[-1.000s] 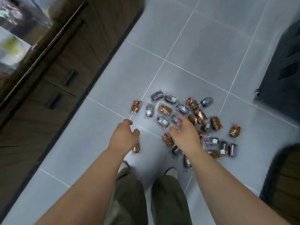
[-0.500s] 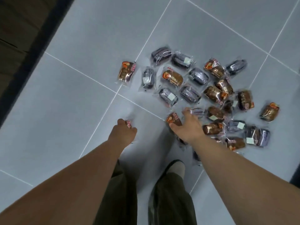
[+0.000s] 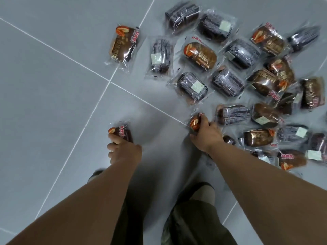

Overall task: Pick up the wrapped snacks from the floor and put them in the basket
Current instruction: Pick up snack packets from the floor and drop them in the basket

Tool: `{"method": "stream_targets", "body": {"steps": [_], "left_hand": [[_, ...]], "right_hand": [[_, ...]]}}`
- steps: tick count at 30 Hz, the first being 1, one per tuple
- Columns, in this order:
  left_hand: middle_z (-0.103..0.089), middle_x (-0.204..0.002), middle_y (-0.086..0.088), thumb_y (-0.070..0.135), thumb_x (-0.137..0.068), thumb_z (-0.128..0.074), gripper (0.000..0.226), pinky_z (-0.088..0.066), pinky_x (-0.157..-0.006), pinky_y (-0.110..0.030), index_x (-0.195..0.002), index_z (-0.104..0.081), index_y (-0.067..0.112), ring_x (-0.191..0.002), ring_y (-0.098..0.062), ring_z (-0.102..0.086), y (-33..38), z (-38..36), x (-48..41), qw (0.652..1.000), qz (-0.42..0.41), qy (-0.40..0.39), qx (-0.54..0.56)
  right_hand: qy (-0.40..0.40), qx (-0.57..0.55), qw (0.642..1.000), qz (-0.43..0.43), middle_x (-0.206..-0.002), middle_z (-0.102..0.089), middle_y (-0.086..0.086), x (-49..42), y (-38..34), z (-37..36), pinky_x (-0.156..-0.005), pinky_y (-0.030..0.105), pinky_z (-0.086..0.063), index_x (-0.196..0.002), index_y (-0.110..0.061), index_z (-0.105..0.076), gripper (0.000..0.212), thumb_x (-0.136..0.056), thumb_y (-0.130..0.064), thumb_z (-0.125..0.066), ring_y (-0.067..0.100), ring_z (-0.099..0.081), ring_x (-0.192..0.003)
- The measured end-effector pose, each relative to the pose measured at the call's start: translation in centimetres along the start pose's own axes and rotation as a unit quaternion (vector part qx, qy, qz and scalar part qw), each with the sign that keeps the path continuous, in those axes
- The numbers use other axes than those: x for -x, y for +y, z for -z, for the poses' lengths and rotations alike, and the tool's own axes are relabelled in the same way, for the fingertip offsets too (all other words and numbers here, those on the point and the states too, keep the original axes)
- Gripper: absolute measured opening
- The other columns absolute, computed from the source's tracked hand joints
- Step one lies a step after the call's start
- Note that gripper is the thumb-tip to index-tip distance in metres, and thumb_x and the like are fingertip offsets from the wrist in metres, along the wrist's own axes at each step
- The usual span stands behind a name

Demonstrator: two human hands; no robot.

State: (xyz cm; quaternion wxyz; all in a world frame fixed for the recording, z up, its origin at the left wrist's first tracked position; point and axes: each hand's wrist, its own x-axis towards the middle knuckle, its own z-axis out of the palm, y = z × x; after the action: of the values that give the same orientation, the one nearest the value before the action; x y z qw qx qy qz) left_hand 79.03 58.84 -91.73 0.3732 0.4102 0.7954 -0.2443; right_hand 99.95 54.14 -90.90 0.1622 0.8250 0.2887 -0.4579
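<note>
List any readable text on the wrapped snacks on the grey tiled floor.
"核桃", probably: gold print on the clear-wrapped brown snack with an orange nut picture.
Red labels on the brown snack in the left hand and the second brown snack in the right hand: blurred.
White stickers and fine print on the dark purple snacks: too small.

An indoor room, though which kind cannot be told from this view. The floor (image 3: 53, 106) is laid with large, smooth, pale grey tiles, and thin white grout lines (image 3: 99, 105) cross between them. The tiles have a faint sheen. Many wrapped snacks (image 3: 200, 55) in clear plastic lie scattered over the floor, and a person in olive trousers (image 3: 194, 220) stands over them. No furniture or walls show.
</note>
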Motion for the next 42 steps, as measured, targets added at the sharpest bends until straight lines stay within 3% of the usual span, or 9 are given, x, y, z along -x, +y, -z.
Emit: {"method": "stream_targets", "body": {"steps": [5,9,12,20,23,33,42], "left_hand": [[-0.027,-0.135,-0.023,0.018,-0.089,-0.054,0.083,-0.035,-0.101,-0.048,-0.147,0.005,0.008,-0.122,-0.041,-0.036,-0.4,-1.0,-0.6,0.999,-0.028,0.046,0.002],[-0.028,-0.132,-0.023,0.020,-0.090,-0.056,0.082,-0.041,-0.099,-0.049,-0.148,0.003,0.012,-0.118,-0.041,-0.041,-0.2,0.0,1.4,0.996,-0.076,0.051,0.010],[-0.028,-0.133,-0.023,0.025,-0.092,-0.056,0.082,-0.040,-0.097,-0.049,-0.148,0.003,0.011,-0.118,-0.041,-0.042,0.9,2.0,3.9,0.995,-0.079,0.050,0.029],[-0.029,-0.132,-0.021,0.028,-0.091,-0.059,0.085,-0.042,-0.098,-0.050,-0.148,0.002,0.013,-0.118,-0.041,-0.044,5.4,12.4,13.8,0.980,-0.167,0.053,0.092],[-0.032,-0.131,-0.020,0.031,-0.089,-0.061,0.086,-0.040,-0.099,-0.053,-0.149,-0.002,0.015,-0.116,-0.042,-0.046,7.9,17.8,18.5,0.966,-0.221,0.069,0.114],[-0.030,-0.135,-0.020,0.030,-0.087,-0.065,0.091,-0.039,-0.100,-0.049,-0.150,-0.002,0.013,-0.115,-0.043,-0.047,13.4,37.7,38.9,0.902,-0.367,0.128,0.190],[-0.039,-0.136,-0.017,0.034,-0.084,-0.068,0.085,-0.038,-0.098,-0.038,-0.149,-0.015,0.014,-0.120,-0.032,-0.045,8.3,46.9,54.9,0.859,-0.446,0.122,0.221]], "right_hand": [[0.053,0.035,0.998,-0.006,-0.139,-0.031,0.017,-0.5,-0.1,-1.2,-0.105,0.048,-0.028,-0.144,-0.026,-0.014,0.070,-0.090,-0.029,-0.057,0.037,-0.032,-0.131],[0.025,-0.044,0.999,0.011,-0.133,-0.027,0.021,1.8,-0.7,-1.0,-0.101,0.051,-0.039,-0.142,-0.020,-0.015,0.064,-0.092,-0.028,-0.053,0.045,-0.048,-0.115],[0.038,-0.079,0.996,0.017,-0.134,-0.025,0.022,4.6,-1.5,0.5,-0.101,0.050,-0.040,-0.145,-0.017,-0.012,0.066,-0.093,-0.027,-0.051,0.045,-0.044,-0.118],[0.107,-0.177,0.977,0.054,-0.139,-0.018,0.019,14.8,-5.0,10.8,-0.099,0.043,-0.042,-0.149,-0.020,-0.002,0.071,-0.094,-0.022,-0.047,0.039,-0.047,-0.114],[0.136,-0.195,0.968,0.075,-0.135,-0.020,0.017,19.3,-6.8,16.7,-0.097,0.047,-0.043,-0.149,-0.022,0.000,0.073,-0.094,-0.023,-0.048,0.038,-0.047,-0.111],[0.274,-0.344,0.887,0.144,-0.135,-0.024,0.013,39.4,-10.7,36.2,-0.098,0.041,-0.040,-0.150,-0.027,-0.005,0.069,-0.095,-0.021,-0.046,0.036,-0.049,-0.108],[0.334,-0.406,0.827,0.199,-0.128,-0.029,0.005,57.3,-8.0,42.2,-0.093,0.037,-0.046,-0.147,-0.042,-0.011,0.068,-0.093,-0.028,-0.050,0.028,-0.055,-0.095]]}}
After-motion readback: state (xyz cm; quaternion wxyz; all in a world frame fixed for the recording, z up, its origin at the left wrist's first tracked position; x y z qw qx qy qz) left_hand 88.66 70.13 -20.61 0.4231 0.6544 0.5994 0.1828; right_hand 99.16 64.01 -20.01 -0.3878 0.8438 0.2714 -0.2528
